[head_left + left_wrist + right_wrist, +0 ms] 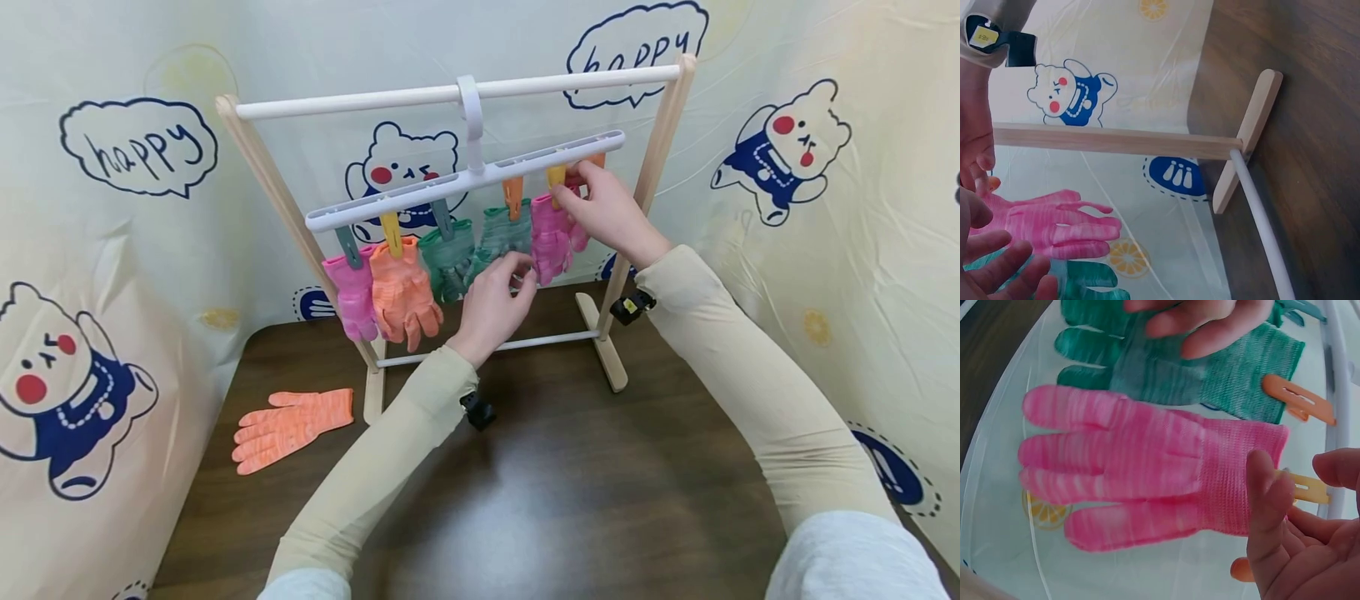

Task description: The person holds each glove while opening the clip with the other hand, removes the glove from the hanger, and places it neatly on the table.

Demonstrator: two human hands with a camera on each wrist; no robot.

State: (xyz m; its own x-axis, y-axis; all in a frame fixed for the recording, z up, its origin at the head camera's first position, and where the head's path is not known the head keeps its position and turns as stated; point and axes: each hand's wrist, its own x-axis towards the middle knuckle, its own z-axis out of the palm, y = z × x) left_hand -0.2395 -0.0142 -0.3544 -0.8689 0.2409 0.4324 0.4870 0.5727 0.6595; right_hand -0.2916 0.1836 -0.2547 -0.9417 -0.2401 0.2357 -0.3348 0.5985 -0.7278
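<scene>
My right hand [607, 212] is raised at the yellow clip [556, 175] that holds a pink glove [551, 237] by its cuff. In the right wrist view one fingertip overlaps the cuff and the clip's lower end, and another finger stands apart from it. Lower down, my left hand [495, 304] has its fingers loosely bent in front of the green gloves [504, 233], holding nothing. The white clip hanger [420, 196] slants up to the right. An orange glove [405, 287] and another pink glove [352, 292] hang from its left part.
The hanger's hook [470, 108] sits over the top bar of a wooden rack [345, 102]. A loose orange glove [296, 425] lies on the dark table [570, 492], left of the rack's foot [375, 392]. An orange clip [597, 160] is at the hanger's right end. Printed cloth surrounds the table.
</scene>
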